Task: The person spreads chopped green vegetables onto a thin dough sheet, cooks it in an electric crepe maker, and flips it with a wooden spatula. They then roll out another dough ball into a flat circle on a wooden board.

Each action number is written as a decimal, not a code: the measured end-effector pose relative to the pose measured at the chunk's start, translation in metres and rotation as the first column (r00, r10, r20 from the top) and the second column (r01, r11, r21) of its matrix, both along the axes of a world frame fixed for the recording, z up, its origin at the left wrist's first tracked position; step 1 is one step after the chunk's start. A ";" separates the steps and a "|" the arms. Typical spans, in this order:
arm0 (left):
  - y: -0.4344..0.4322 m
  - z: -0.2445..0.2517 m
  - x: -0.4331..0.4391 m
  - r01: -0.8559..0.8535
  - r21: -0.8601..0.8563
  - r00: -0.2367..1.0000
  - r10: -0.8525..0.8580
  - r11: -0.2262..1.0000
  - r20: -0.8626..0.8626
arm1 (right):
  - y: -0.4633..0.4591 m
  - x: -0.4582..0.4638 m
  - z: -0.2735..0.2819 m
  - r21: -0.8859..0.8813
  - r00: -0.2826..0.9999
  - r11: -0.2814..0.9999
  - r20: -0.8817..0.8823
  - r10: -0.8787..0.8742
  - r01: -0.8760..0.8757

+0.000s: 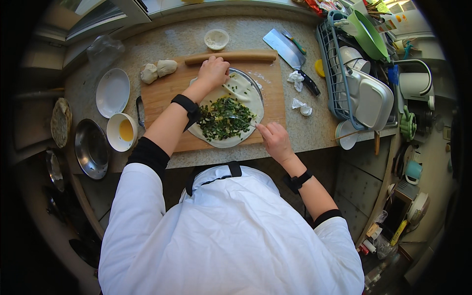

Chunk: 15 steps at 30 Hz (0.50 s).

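A round sheet of dough lies on the wooden cutting board, with a metal rim showing along its far right edge. Chopped green filling with pale bits is heaped on its near half. My right hand grips the handle of a metal utensil, whose head reaches into the filling. My left hand is at the dough's far edge, close to the wooden rolling pin. Its fingertips are hidden, and the dough creases beside it.
Two dough pieces rest on the board's far left. Left of it are a white plate, a bowl with yellow liquid and a metal basin. Rightward lie a cleaver, crumpled tissues and a full dish rack.
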State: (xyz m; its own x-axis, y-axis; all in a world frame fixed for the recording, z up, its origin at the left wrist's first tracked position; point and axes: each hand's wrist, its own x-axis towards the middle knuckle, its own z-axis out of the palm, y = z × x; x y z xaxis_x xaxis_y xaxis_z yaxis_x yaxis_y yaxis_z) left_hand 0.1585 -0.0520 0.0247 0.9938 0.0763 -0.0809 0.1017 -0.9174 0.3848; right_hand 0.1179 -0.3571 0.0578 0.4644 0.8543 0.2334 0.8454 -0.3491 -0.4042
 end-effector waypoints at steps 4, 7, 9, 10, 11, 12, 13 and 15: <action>0.000 0.008 -0.001 0.024 -0.157 0.999 -0.016 0.987 0.052 | -0.001 0.002 -0.002 0.010 1.000 1.000 -0.020 0.003 -0.003; 0.000 0.014 0.004 0.069 -0.160 0.996 -0.078 0.985 -0.050 | -0.003 0.005 -0.001 0.031 0.999 0.999 -0.030 -0.014 0.015; -0.002 0.016 0.009 0.121 -0.167 0.992 -0.126 0.979 -0.020 | -0.004 0.007 0.000 0.042 0.998 0.998 -0.044 -0.035 0.037; -0.003 0.017 0.012 0.155 -0.181 0.987 -0.144 0.971 0.072 | -0.004 0.008 0.001 0.045 0.997 0.998 -0.056 -0.049 0.052; -0.005 0.017 0.014 0.180 -0.190 0.978 -0.154 0.965 0.144 | -0.005 0.008 0.002 0.048 0.996 0.997 -0.069 -0.064 0.067; -0.008 0.017 0.016 0.194 -0.215 0.965 -0.147 0.957 0.215 | -0.005 0.009 0.003 0.051 0.994 0.996 -0.080 -0.072 0.076; -0.011 0.016 0.018 0.199 -0.236 0.955 -0.134 0.951 0.266 | -0.005 0.010 0.004 0.054 0.993 0.995 -0.090 -0.081 0.086; -0.016 0.014 0.021 0.220 -0.237 0.932 -0.133 0.946 0.336 | -0.005 0.010 0.004 0.050 0.987 0.992 -0.123 -0.105 0.111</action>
